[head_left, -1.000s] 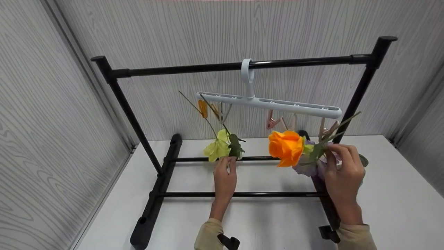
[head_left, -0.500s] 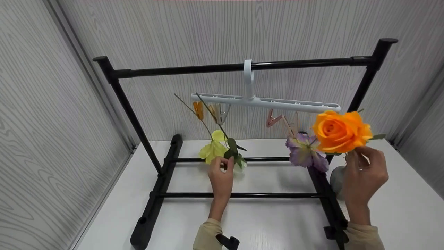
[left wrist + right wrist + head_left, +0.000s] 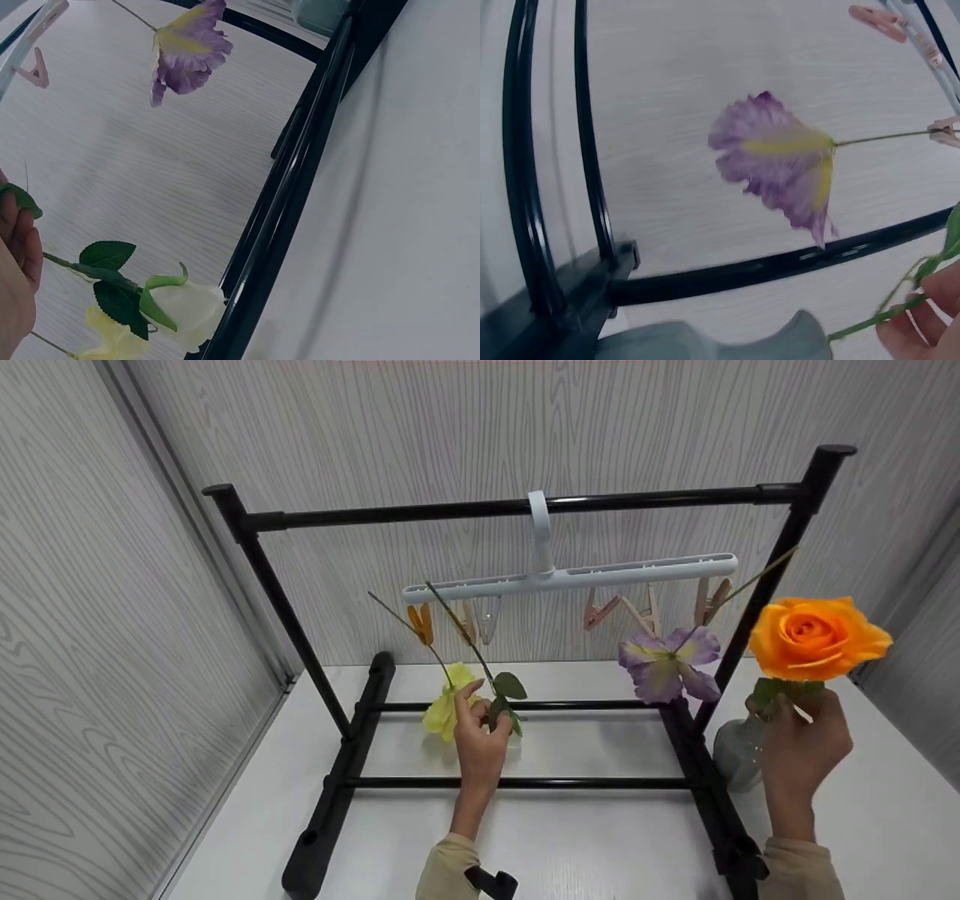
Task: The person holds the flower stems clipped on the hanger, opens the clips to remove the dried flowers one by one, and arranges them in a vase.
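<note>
My right hand [image 3: 806,746] pinches the green stem of an orange rose [image 3: 817,637] upright. In the right wrist view its stem [image 3: 866,324] reaches the mouth of a grey-green vase [image 3: 769,343]; how deep it sits cannot be told. My left hand [image 3: 480,742] has its fingers curled about the leafy stem of a white rose [image 3: 191,309], which hangs head down from a peg. Beside that hand a yellow flower [image 3: 442,720] dangles from an orange peg [image 3: 421,622]. A purple flower [image 3: 667,664] hangs from a right-hand peg [image 3: 711,600].
A pale blue hanger [image 3: 570,578] with several pegs hangs from the black rack's top bar [image 3: 390,512]. The rack's right foot [image 3: 709,787] stands close beside the vase. Patterned panels [image 3: 637,420] enclose the white table [image 3: 592,847].
The orange rose has left the hanger area and moved right, above the vase, in my right hand. The hanger's right end has risen and its left end dropped. My left hand has shifted slightly.
</note>
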Demonstrator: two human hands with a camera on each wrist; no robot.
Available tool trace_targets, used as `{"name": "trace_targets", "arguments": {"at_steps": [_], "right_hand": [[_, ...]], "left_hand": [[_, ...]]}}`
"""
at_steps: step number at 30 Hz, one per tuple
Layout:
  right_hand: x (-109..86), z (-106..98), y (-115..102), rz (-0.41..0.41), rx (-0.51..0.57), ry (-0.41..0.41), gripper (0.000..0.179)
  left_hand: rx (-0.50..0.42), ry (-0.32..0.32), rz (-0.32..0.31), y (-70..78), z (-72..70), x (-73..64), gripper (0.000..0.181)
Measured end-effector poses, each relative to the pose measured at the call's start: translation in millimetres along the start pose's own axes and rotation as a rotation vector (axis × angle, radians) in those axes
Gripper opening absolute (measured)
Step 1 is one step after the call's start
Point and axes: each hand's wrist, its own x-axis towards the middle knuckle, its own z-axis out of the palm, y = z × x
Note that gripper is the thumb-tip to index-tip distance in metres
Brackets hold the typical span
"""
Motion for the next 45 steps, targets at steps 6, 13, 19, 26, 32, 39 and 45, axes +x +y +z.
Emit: {"name": "trace_targets", "arguments": {"at_steps": [6,13,19,26,32,39,45], "right_hand": [[2.2,-5,4,0.016,-0.099,-0.026,0.025],[4.7,-9,-7,0.023,0.019,0.098,0.021],[2.5,-15,-27,-0.110,0.099,0.196,0.021],[-7.1,-22,-54,-0.233,0.100,0.294,0.018],[-20.0,-19,-76,-0.295,0.204,0.320,0.015],[-35.8,-12,-100,-0.322,0.344,0.265,0.011],[-44.2,-7,-108,-0.353,0.374,0.179,0.012]], "left_hand": [[-0.187,-0.188,-0.134,1.5,-6.3,1.9,0.082],[-0.348,-0.348,-0.204,-16.6,-6.7,4.3,0.081],[-0.342,-0.365,-0.192,-18.8,-5.5,4.1,0.074],[-0.344,-0.362,-0.199,-18.2,-5.6,4.6,0.069],[-0.318,-0.353,-0.208,-17.6,-5.6,5.6,0.064],[-0.304,-0.314,-0.168,-19.3,-2.7,6.0,0.053],[-0.206,-0.276,-0.112,-13.2,-0.3,5.5,0.038]]}}
